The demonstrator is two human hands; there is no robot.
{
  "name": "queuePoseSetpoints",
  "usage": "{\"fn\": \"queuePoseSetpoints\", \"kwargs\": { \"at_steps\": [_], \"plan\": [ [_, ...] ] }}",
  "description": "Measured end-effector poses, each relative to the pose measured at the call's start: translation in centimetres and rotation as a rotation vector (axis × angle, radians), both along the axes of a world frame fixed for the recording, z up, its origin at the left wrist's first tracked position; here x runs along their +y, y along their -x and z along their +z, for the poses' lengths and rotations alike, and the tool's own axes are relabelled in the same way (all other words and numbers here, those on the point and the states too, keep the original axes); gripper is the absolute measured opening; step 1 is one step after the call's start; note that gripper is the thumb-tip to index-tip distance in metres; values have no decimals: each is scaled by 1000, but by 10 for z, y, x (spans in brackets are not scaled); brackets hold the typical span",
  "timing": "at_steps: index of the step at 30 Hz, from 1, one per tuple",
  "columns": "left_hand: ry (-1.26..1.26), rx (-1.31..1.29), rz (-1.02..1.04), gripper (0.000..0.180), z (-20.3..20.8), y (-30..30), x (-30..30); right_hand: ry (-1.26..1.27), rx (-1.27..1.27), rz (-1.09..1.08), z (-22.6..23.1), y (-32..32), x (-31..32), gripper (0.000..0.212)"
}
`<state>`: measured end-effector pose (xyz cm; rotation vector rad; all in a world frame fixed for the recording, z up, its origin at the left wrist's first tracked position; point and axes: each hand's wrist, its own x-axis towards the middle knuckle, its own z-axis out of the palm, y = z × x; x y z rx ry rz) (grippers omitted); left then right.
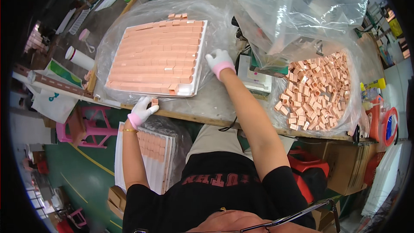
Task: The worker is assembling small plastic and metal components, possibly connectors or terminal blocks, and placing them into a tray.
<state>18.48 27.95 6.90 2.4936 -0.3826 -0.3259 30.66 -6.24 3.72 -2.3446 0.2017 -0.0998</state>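
Note:
My left hand [144, 111], in a white glove with a pink cuff, is at the table's front edge. Its thumb and fingers pinch a small peach-pink hollow cap [155, 102]. Just beyond it, a white tray [186, 89] lies on clear plastic, packed with rows of similar peach caps [157, 54]; bare white shows at its near right corner. My right hand [221, 61], gloved the same way, is over the table to the right of the tray. Its fingers look loosely apart with nothing visible in them, though its palm side is hidden.
At the right, loose peach caps [317, 90] lie heaped on clear plastic. A green and white machine [254, 77] stands between heap and tray, partly under a plastic sheet [297, 8]. More stacked trays [166, 164] stand below the table edge; a pink stool [92, 125] is at left.

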Motion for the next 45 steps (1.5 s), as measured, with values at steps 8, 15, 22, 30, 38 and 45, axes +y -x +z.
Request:
{"fn": "queuePoseSetpoints", "kwargs": {
  "at_steps": [8, 15, 22, 30, 38, 45],
  "plan": [
    [171, 85, 68, 29, 2, 4, -6, 684, 51, 311, 23, 21, 3, 26],
    [318, -214, 176, 33, 54, 61, -77, 294, -239, 238, 83, 163, -118, 20],
    [614, -70, -168, 35, 29, 44, -228, 648, 39, 65, 46, 214, -228, 28],
    [711, 170, -161, 41, 9, 17, -303, -359, -262, 24, 69, 203, -161, 31],
    [736, 209, -198, 43, 8, 18, -301, -129, -548, 327, 56, 190, -147, 38],
    [880, 244, -157, 59, 25, 34, -293, -58, -338, 179, 47, 188, -141, 37]
  ]
}}
